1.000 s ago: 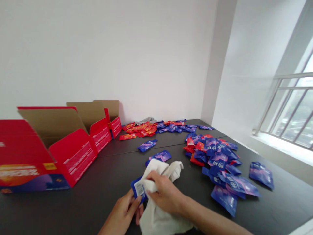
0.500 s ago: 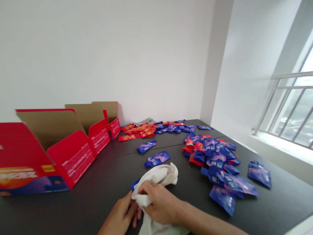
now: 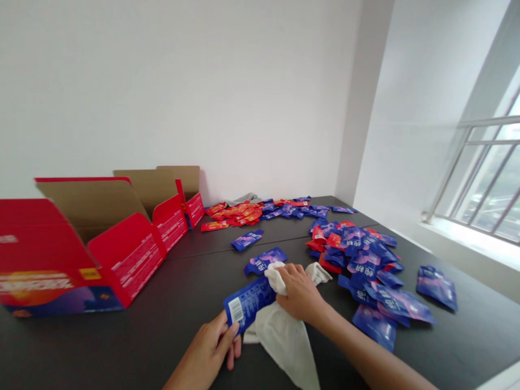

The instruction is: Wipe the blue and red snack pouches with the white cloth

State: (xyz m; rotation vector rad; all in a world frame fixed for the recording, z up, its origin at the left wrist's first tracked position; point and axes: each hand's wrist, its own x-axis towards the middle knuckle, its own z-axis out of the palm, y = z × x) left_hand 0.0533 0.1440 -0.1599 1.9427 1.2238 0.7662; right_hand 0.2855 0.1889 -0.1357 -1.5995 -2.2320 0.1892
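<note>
My left hand (image 3: 217, 342) pinches the near end of a blue pouch (image 3: 248, 304), its barcode side facing up. A white cloth (image 3: 282, 330) is bunched in my right hand (image 3: 299, 290), which presses it against the pouch's far end. The rest of the cloth drapes down onto the dark table. Just beyond lies another blue pouch (image 3: 266, 261), and farther back a third blue pouch (image 3: 247, 240).
Open red cartons (image 3: 125, 254) stand in a row on the left. A mixed heap of blue and red pouches (image 3: 361, 260) lies on the right, with a lone blue pouch (image 3: 436, 287) beside it. Orange-red pouches (image 3: 239, 213) and a grey cloth (image 3: 246, 199) are near the wall.
My right hand has moved away from my left, up and to the right, with the cloth. The blue pouch, mostly covered before, now shows its barcode side. The view shifted slightly.
</note>
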